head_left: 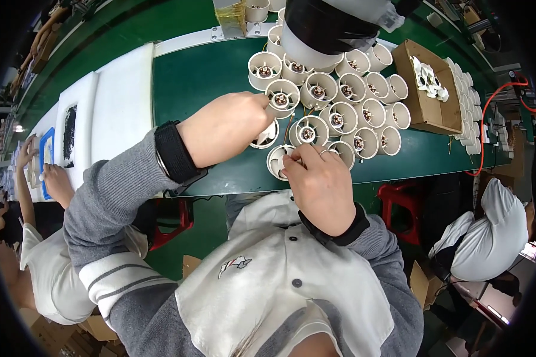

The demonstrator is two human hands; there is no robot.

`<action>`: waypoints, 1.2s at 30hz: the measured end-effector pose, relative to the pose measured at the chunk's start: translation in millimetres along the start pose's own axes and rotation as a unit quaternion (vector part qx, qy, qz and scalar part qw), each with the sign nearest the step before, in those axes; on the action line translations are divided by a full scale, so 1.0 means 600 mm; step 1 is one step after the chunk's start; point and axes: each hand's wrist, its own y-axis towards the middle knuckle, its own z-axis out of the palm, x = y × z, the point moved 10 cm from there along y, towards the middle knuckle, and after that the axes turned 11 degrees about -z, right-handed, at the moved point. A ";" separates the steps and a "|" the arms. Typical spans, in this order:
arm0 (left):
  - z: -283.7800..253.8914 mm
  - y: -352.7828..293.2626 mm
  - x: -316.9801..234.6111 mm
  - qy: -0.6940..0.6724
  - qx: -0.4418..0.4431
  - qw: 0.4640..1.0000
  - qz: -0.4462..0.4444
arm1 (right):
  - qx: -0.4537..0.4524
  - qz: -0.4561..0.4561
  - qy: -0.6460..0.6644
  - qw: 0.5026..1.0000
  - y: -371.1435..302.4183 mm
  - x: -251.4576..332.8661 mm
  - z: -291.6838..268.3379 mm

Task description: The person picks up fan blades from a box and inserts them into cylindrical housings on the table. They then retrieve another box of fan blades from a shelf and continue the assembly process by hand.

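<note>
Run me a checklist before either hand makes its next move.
1. Right hand at the front cup: ok, fingertips over its rim.
2. Front cup's open end facing up: ok.
3. Left hand has a sure grip: cannot tell, its fingertips are hidden.
4. Cup under the left hand in full view: not ok, the hand covers part of it.
5. White pieces in the cardboard box: ok, several there.
6. Co-worker's hand away from both hands: ok, off to the left.
</note>
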 end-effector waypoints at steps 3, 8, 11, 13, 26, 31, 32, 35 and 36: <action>0.004 0.001 0.004 -0.011 0.014 1.000 -0.019 | -0.002 0.000 0.002 1.000 -0.003 -0.003 0.002; 0.007 -0.001 0.010 0.007 0.016 0.995 -0.095 | 0.000 0.001 0.007 1.000 -0.005 -0.008 0.003; 0.014 -0.002 0.023 0.000 0.010 0.992 -0.125 | -0.002 0.002 0.013 1.000 -0.007 -0.009 0.003; 0.000 -0.001 0.021 -0.064 -0.040 0.991 -0.106 | -0.010 0.001 0.025 1.000 -0.009 -0.010 0.000; -0.001 -0.022 0.046 -0.066 -0.024 0.992 -0.108 | -0.002 0.003 0.050 0.999 -0.009 -0.014 0.003; -0.012 -0.030 0.040 -0.036 -0.058 0.994 -0.083 | 0.003 0.016 0.079 0.997 -0.004 -0.020 0.003; -0.016 -0.034 0.045 -0.056 -0.066 0.992 -0.091 | -0.002 0.023 0.104 0.994 -0.003 -0.022 0.001; -0.020 -0.038 0.062 -0.100 -0.062 0.985 -0.125 | -0.024 0.031 0.147 0.988 0.007 -0.027 -0.017; -0.019 -0.039 0.072 -0.124 -0.050 0.980 -0.149 | -0.041 0.033 0.164 0.985 0.013 -0.030 -0.029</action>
